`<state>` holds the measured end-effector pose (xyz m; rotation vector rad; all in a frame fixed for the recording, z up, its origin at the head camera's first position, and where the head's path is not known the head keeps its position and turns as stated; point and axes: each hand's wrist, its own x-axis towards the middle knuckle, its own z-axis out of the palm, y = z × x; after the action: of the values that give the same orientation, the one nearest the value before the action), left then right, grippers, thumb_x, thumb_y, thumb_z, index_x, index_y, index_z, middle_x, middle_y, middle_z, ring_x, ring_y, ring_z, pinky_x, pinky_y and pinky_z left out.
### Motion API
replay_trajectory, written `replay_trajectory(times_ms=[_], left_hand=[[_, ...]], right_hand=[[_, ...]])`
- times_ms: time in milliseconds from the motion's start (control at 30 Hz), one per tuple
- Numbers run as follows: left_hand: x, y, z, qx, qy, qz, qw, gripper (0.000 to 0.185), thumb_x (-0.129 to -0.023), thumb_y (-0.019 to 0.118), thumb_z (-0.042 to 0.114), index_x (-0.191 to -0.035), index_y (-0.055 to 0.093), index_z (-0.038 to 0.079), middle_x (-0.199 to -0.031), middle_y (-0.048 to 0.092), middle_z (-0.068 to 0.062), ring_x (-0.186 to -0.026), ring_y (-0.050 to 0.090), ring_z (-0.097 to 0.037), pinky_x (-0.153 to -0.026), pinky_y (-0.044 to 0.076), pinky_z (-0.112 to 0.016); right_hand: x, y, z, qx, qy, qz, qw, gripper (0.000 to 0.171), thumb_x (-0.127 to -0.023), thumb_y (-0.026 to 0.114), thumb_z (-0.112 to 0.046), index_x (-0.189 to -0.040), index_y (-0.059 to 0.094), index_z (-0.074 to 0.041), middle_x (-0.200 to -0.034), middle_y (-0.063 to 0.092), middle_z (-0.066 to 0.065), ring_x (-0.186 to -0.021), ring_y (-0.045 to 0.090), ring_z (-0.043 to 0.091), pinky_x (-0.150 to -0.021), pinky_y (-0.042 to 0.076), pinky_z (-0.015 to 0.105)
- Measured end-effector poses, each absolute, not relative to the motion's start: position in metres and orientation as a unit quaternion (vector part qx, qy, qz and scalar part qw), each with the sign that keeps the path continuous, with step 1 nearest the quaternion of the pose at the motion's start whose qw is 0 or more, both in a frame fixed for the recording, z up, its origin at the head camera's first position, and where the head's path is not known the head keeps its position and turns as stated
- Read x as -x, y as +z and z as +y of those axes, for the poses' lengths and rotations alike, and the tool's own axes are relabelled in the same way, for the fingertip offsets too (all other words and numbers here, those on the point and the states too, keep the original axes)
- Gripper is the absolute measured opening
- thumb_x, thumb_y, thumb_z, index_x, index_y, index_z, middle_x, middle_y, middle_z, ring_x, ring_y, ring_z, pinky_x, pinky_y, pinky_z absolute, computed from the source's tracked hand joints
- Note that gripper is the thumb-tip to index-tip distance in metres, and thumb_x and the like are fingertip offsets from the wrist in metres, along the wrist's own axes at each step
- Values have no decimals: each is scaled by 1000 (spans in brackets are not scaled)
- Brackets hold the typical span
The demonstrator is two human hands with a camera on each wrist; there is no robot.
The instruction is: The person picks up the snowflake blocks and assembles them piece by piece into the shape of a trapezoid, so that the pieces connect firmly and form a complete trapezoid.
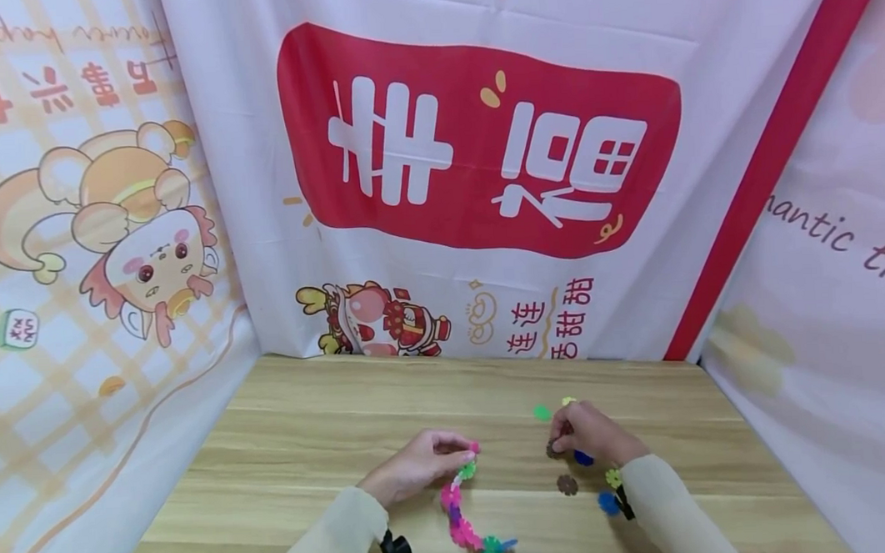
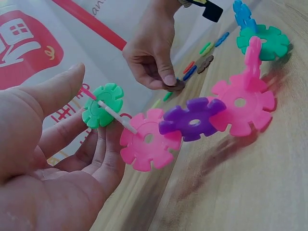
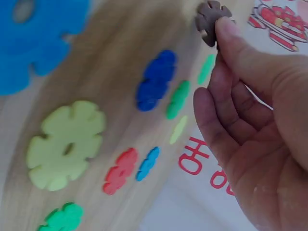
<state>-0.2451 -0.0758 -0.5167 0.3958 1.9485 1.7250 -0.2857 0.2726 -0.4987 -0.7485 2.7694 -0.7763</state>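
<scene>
A curved chain of slotted plastic snowflake discs, pink, purple, white and green with a blue piece at its near end, hangs down from my left hand. The thumb and fingers of that hand pinch its far end, at a pink disc joined to a green disc. To the right, my right hand pinches a brown snowflake disc between thumb and forefinger, low over the table. A second brown disc lies on the wood just nearer to me.
Around the right hand lie loose discs: a dark blue one, a green one, a yellow-green one, a red one and a blue one. Printed cloth hangs along the back and sides of the wooden table.
</scene>
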Motion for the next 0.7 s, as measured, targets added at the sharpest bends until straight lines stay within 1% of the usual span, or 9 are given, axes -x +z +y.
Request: replay_trajectory(times_ms=[100, 200, 300, 433, 533, 700], left_hand=[[246, -517, -76, -146, 640, 711, 252, 40, -99, 76, 24, -132, 70, 3, -124, 73, -12, -102, 69, -16, -91, 60, -30], [246, -517, -76, -148, 643, 709, 247, 42, -98, 77, 25, -132, 69, 1, -121, 74, -9, -103, 69, -17, -92, 60, -30], [246, -518, -77, -148, 646, 709, 241, 43, -97, 79, 25, -131, 69, 1, -118, 74, -6, -102, 70, -17, -92, 60, -31], [244, -521, -78, -149, 647, 709, 237, 43, -96, 79, 27, -129, 69, 1, -115, 75, -5, -101, 71, -16, -92, 60, -30], [243, -523, -78, -154, 649, 708, 232, 44, -96, 79, 28, -129, 69, 1, -114, 76, -5, -100, 71, -16, -91, 60, -30], [244, -525, -79, -157, 655, 702, 232, 46, -96, 79, 30, -131, 69, 1, -120, 76, -11, -101, 72, -16, -91, 61, -30]], right_hand=[[284, -493, 270, 250, -268, 928, 73, 11, -94, 80, -12, -86, 72, -12, -80, 68, -6, -68, 55, 3, -61, 50, 21], [281, -486, 265, 257, -276, 924, 61, 11, -97, 77, -15, -87, 72, -13, -79, 68, -6, -66, 53, 2, -58, 48, 21], [278, -479, 257, 268, -294, 915, 65, 11, -100, 74, -17, -90, 73, -14, -81, 69, -4, -66, 53, 2, -58, 48, 20], [271, -471, 243, 279, -325, 900, 83, 12, -104, 69, -19, -94, 73, -15, -86, 72, -2, -70, 56, 4, -60, 51, 22], [267, -466, 231, 288, -337, 892, 86, 13, -106, 65, -20, -98, 74, -16, -88, 72, -2, -72, 57, 5, -62, 52, 22], [261, -454, 207, 301, -340, 888, 74, 14, -107, 63, -20, -102, 75, -15, -90, 73, -3, -75, 61, 8, -66, 55, 24]])
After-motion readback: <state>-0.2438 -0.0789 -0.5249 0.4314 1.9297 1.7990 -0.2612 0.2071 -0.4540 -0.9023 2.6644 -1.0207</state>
